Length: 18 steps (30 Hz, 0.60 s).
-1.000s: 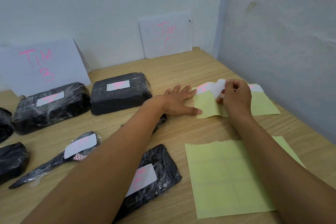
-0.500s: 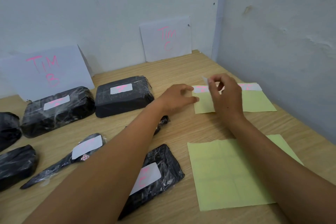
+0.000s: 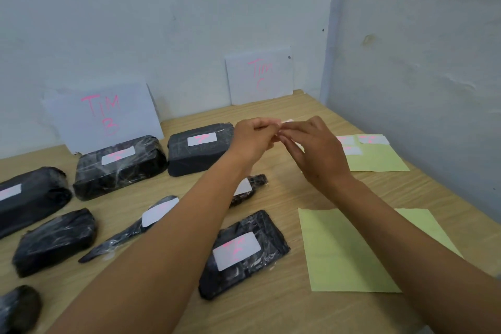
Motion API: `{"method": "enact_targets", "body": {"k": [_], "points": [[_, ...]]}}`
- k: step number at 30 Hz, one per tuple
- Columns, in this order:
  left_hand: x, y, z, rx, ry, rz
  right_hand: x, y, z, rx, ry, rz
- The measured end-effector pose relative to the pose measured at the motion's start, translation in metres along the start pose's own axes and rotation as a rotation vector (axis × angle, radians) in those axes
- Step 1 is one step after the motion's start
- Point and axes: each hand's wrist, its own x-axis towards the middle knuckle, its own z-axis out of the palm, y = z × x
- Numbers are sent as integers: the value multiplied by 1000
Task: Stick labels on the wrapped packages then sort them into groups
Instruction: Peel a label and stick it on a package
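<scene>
Above the table, my left hand (image 3: 252, 141) and my right hand (image 3: 317, 152) meet and pinch a small white label (image 3: 286, 121) with pink writing between their fingertips. The label sheet (image 3: 376, 154) it came from lies at the right, yellow-green with a few labels left on it. Several black wrapped packages lie on the table: a labelled one (image 3: 241, 252) near me, a labelled block (image 3: 200, 148) behind my left hand, another labelled block (image 3: 119, 165), a slim labelled one (image 3: 135, 228), and an unlabelled one (image 3: 54, 241) at the left.
Two white signs lean on the back wall, "TIM B" (image 3: 105, 114) and "TIM C" (image 3: 260, 76). An empty yellow-green backing sheet (image 3: 347, 252) lies under my right forearm. A wall (image 3: 412, 89) closes the table's right side. More black packages (image 3: 27, 195) sit at the far left.
My right hand peeled a label off the sheet and lifted it. My left hand left the sheet, rose, and now pinches the label too. The camera tilted upward.
</scene>
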Motion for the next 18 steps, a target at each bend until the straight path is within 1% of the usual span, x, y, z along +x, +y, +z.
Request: {"method": "enact_targets", "body": {"k": [2,4,7,10,13,18], "points": [[-11,2,-14,-7,46,-1,1,-15,0,23,-15,-28],[-22,3,-27,9,64,14,3,-28,-1,101,-28,19],[-41,3,-52,29,72,46,6,-51,-1,275,-44,157],[-58,6,-77,43,95,60,16,-78,1,445,-50,342],[-74,11,-101,53,141,77,26,-103,4,565,-136,505],[-97,15,-140,66,203,100,33,-138,12,722,-202,553]]}}
